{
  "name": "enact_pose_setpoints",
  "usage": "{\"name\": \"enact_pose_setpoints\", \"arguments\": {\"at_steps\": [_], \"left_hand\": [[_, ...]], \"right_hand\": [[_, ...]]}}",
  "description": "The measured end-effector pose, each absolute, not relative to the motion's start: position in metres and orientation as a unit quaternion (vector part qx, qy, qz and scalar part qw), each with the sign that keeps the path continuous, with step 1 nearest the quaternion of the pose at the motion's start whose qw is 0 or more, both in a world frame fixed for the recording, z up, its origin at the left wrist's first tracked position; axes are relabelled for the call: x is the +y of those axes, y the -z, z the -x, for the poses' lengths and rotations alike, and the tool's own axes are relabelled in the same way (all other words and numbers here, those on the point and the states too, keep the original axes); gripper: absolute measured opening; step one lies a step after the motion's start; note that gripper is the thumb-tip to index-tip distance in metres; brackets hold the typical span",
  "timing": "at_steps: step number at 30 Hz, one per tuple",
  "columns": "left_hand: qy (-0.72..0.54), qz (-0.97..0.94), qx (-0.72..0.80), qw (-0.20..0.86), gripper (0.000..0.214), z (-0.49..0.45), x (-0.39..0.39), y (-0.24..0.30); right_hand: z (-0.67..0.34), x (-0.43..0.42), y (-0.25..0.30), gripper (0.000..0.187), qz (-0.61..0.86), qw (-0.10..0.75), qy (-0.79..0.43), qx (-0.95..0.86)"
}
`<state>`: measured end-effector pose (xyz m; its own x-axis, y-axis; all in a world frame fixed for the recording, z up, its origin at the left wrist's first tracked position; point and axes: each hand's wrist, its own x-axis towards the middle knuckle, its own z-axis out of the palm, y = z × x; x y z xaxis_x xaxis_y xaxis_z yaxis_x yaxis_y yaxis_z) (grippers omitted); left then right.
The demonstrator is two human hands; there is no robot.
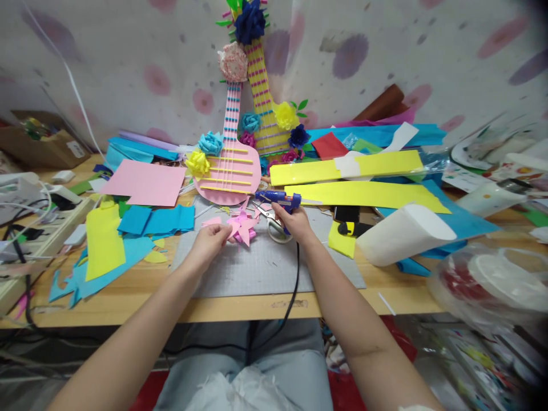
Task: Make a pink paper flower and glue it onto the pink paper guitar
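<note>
My right hand [295,221] is wrapped round a blue glue gun [280,198], whose nozzle points left. A black cord runs down from the gun past the table edge. Between the thumb and fingers of my left hand [213,238] is the edge of a pink paper flower [244,227] with pointed petals. Scissors [278,226] with pale handles lie partly hidden behind my right hand. Both hands are above a grey cutting mat [265,274] with small scraps on it. Just behind them stands a pink paper guitar [229,165] with yellow and blue flowers.
A yellow paper guitar [268,114] leans on the back wall. Yellow strips [363,194] and a white roll [405,234] lie right. Pink sheet [148,182], blue pieces [162,221] and a power strip [47,245] are left. A plastic-wrapped tub [496,279] stands at the right edge.
</note>
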<state>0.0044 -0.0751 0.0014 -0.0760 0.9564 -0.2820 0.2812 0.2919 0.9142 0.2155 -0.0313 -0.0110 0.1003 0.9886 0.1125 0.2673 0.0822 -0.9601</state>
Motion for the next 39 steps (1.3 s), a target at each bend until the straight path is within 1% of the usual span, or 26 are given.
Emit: {"name": "enact_pose_setpoints", "arguments": {"at_steps": [5,19,29,37,39], "left_hand": [[-0.348,-0.489,0.65,0.467,0.034,-0.01,-0.073,0.01],[-0.299,-0.529,0.663,0.437,0.036,-0.004,-0.064,0.015],[-0.259,-0.561,0.687,0.383,0.034,-0.003,-0.061,0.016],[-0.175,-0.591,0.72,0.318,0.037,0.0,-0.056,0.016],[-0.172,-0.579,0.744,0.286,0.038,0.0,-0.054,0.016]], "right_hand": [[-0.216,-0.029,0.014,0.045,0.573,0.477,-0.386,-0.543],[-0.216,-0.03,0.014,0.044,0.57,0.482,-0.374,-0.551],[-0.216,-0.03,0.013,0.044,0.568,0.484,-0.366,-0.556],[-0.215,-0.032,0.01,0.044,0.561,0.486,-0.37,-0.559],[-0.216,-0.032,0.011,0.045,0.561,0.486,-0.37,-0.558]]}}
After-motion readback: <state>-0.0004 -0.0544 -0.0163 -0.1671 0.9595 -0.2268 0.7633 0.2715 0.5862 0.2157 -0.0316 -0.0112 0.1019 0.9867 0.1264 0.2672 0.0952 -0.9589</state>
